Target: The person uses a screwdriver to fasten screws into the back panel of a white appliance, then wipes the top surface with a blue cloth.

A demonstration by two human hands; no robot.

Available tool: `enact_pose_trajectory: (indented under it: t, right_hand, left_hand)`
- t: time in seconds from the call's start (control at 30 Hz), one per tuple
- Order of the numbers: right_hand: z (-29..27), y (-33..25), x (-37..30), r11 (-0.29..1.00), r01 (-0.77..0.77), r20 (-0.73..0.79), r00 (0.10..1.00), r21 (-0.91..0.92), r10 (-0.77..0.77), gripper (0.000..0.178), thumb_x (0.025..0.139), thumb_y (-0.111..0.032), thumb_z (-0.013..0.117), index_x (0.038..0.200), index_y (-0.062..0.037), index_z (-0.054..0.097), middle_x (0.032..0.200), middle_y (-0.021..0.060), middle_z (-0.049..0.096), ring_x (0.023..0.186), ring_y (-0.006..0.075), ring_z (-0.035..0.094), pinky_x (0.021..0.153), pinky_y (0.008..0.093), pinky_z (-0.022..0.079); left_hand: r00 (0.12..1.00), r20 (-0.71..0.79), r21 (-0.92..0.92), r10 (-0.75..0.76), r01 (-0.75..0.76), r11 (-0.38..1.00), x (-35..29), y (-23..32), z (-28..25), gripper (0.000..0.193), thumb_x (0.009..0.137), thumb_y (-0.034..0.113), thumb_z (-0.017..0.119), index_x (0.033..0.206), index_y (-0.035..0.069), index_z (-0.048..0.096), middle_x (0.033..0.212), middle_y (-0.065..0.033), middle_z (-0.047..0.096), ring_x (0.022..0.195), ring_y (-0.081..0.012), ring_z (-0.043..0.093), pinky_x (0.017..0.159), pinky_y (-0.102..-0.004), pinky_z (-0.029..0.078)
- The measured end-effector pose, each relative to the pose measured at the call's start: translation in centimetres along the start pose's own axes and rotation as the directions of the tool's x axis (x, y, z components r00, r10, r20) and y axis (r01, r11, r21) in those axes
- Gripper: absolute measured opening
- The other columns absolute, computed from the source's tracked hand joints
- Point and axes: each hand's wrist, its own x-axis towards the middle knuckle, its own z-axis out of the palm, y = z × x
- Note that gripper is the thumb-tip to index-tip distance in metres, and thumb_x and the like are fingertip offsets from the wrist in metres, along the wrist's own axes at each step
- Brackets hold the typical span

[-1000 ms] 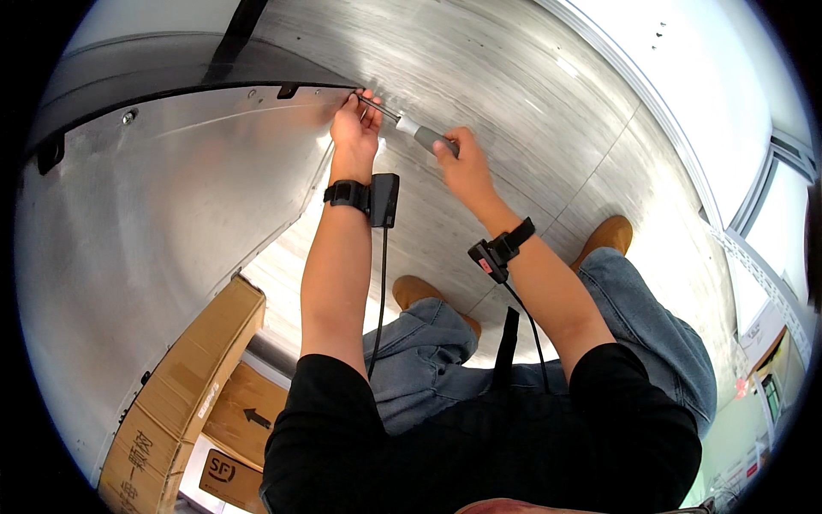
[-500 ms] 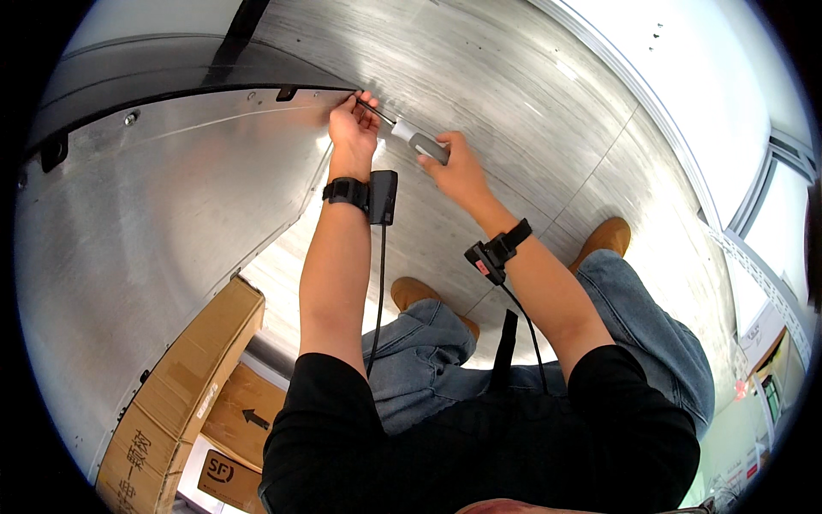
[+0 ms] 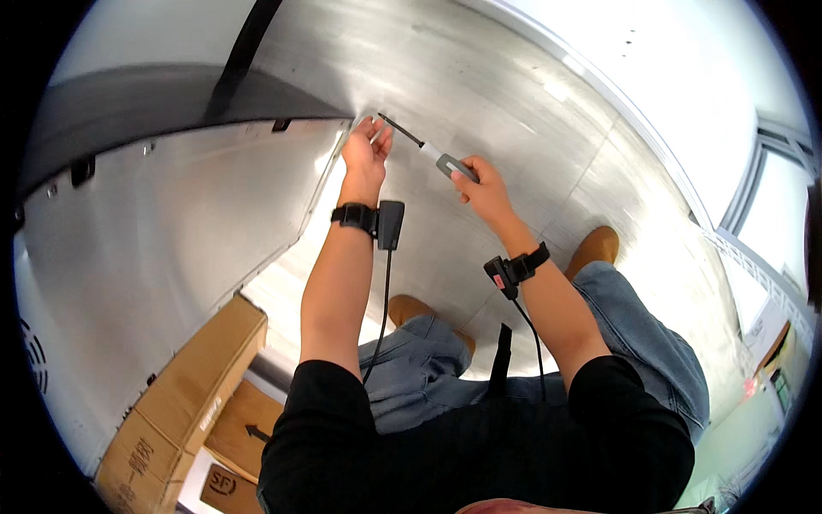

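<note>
My right hand point(image 3: 485, 190) is closed around the grey handle of a screwdriver point(image 3: 456, 168). The shaft slants up and left, its tip just beyond the fingers of my left hand point(image 3: 366, 154). That hand is turned palm up beside the corner of a large metal panel point(image 3: 197, 214). Its thumb and forefinger look pinched together, the other fingers loosely curled. Anything between the fingertips is too small to make out.
Cardboard boxes point(image 3: 184, 381) stand against the panel at lower left. A dark upright bar point(image 3: 244, 51) rises behind the panel's edge. Wood-look floor point(image 3: 514, 111) runs to a white wall point(image 3: 668, 77) on the right. Cables hang from bands on both my wrists.
Both hands have shifted slightly right and nearer to me. My left hand has come off the panel's corner, and the screwdriver's tip has moved away from the panel edge.
</note>
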Motion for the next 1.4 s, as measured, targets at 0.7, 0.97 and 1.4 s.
enact_pose_trajectory:
  t: [0.7,0.97,1.4]
  right_hand:
    - [-20.9,-3.8,-8.8,0.642,0.559,-0.585,0.785,0.524,-0.205,0.027,0.092,-0.014,0.052,0.116,-0.0032,0.047,0.101,0.0147,0.063,0.056,0.0142,0.058,0.063,0.0314,0.053]
    - [-20.5,-4.0,-8.6,0.666,0.544,-0.563,0.797,0.511,-0.219,0.029,0.092,-0.012,0.052,0.119,-0.0047,0.046,0.103,0.0129,0.063,0.057,0.0118,0.055,0.063,0.0290,0.050]
    - [-10.3,-8.1,-5.7,0.873,0.309,-0.150,0.951,0.378,-0.271,0.041,0.082,0.000,0.044,0.121,-0.0056,0.056,0.091,0.0083,0.059,0.070,0.0117,0.054,0.058,0.0261,0.046]
  left_hand:
    - [0.348,0.920,0.367,0.180,-0.927,-0.080,-6.0,-5.1,40.6,0.025,0.082,0.018,0.066,0.107,0.012,0.068,0.087,-0.0032,0.068,0.078,-0.0135,0.062,0.071,-0.0275,0.049]
    - [0.322,0.920,0.364,0.223,-0.913,-0.186,-5.9,-5.0,40.9,0.019,0.083,0.020,0.066,0.099,0.011,0.070,0.083,-0.0025,0.068,0.073,-0.0144,0.063,0.067,-0.0263,0.049]
    - [0.782,0.618,0.153,-0.078,-0.023,0.988,-7.5,4.3,16.3,0.015,0.093,0.014,0.052,0.103,0.002,0.054,0.101,-0.0119,0.062,0.092,-0.0218,0.061,0.079,-0.0304,0.052]
